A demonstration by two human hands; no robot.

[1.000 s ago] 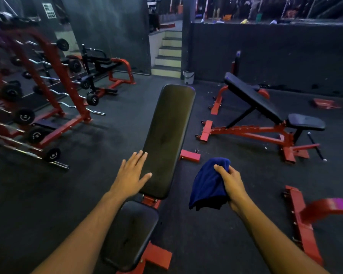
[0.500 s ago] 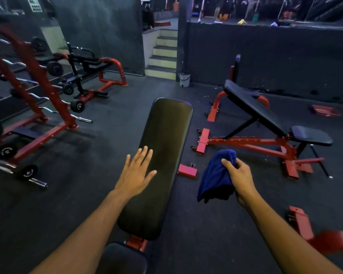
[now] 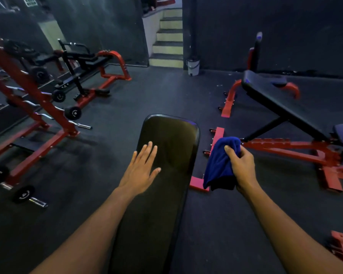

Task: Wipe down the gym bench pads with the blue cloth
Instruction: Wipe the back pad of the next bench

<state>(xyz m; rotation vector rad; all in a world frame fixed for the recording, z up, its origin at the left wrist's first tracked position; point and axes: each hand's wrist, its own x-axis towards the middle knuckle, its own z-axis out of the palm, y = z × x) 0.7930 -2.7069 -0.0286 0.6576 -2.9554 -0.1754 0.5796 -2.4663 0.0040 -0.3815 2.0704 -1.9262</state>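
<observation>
Our left hand [image 3: 141,171] lies flat, fingers straight and together, on the left edge of the pad [image 3: 166,175], past its middle toward the far end; it grips nothing. Our right hand [image 3: 241,169] is clenched round the cloth [image 3: 218,163], thumb on top, the bunched blue fabric hanging from the fist. The cloth sits off the pad's right edge, over the floor and near a red foot [image 3: 197,183] of the frame; it does not touch the pad. Judgement: wiping not yet begun on this pad. To do it well we would bring the cloth across onto the far rounded end, spread it under the palm rather than leave it wadded, and pull in long overlapping strokes toward us, left hand steadying the pad and kept out of the stroke. A second bench [image 3: 281,107] stands well apart at right, a barbell rack [image 3: 38,107] at left.
</observation>
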